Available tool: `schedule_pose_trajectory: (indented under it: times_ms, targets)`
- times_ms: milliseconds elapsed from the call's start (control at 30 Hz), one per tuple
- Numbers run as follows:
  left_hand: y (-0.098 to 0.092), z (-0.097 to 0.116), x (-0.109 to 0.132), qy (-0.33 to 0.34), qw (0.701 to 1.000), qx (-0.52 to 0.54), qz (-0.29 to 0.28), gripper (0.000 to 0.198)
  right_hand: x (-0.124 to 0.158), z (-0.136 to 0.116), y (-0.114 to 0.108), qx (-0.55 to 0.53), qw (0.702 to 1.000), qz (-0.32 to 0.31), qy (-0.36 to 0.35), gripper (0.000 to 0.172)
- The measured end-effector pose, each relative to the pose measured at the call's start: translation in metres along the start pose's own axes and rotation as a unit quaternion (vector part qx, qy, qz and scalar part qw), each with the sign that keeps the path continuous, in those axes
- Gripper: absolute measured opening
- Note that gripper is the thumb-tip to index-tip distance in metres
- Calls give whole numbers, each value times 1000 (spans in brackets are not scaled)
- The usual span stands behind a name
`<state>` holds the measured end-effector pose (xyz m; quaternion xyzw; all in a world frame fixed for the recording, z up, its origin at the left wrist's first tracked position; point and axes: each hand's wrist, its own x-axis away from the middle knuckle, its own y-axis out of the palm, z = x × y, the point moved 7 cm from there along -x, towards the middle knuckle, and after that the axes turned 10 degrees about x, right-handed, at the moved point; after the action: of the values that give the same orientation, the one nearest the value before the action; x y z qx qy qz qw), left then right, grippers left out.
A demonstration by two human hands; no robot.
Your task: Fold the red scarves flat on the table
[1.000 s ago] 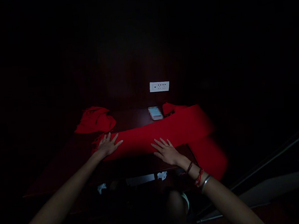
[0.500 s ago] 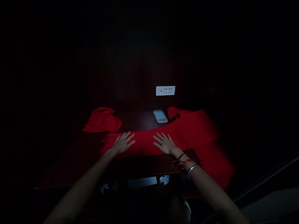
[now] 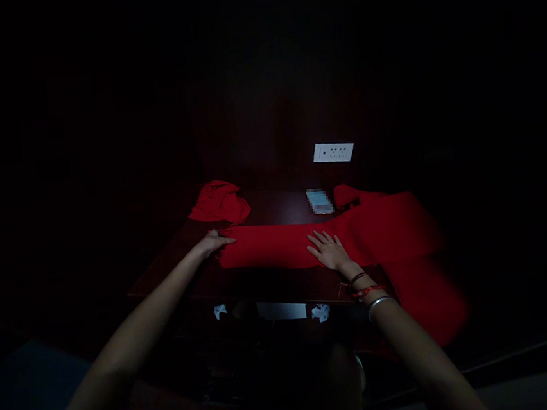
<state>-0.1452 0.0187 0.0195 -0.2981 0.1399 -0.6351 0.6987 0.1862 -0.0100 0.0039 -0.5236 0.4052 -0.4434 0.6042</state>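
A long red scarf (image 3: 272, 247) with a fringed left end lies stretched along the dark table. Its right part spreads wider and hangs over the table's front edge. My left hand (image 3: 211, 242) is at the fringed end, thumb on top of the cloth and the other fingers curled in at the edge, partly hidden. Flat on the scarf's middle rests my right hand (image 3: 329, 251), fingers spread, holding nothing. Bracelets circle the right wrist. Beyond my left hand sits a crumpled red cloth (image 3: 220, 202) with fringe.
A phone (image 3: 320, 201) with a blurred screen lies behind the scarf on the table (image 3: 278, 208). On the back wall is a white socket panel (image 3: 333, 153). Below the table edge show crumpled white papers (image 3: 320, 312) and a pale flat panel (image 3: 282, 310). The surroundings are very dark.
My left hand has gone from lying flat on the scarf to its fringed left end, where the fingers close. My right hand stays flat on the cloth. The whole view has shifted.
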Motion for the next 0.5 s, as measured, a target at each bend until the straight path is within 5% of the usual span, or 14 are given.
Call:
schedule_pose_trajectory:
  times_ms: [167,300,400,500]
  targets:
    - [21,32,19,22,992,78,-92,25,1,1,-2,5,1000,16,10,52]
    - [31,49,39,25,964,146,-222,59,2,1,-2,4,999,37,10,52]
    - [19,50,42,-24,972,113,-206,70,1,1,-2,8,999,46,9,51]
    - [-1,50,36,-28,985,91,-143,52,1,1,-3,13,999,51,9,50]
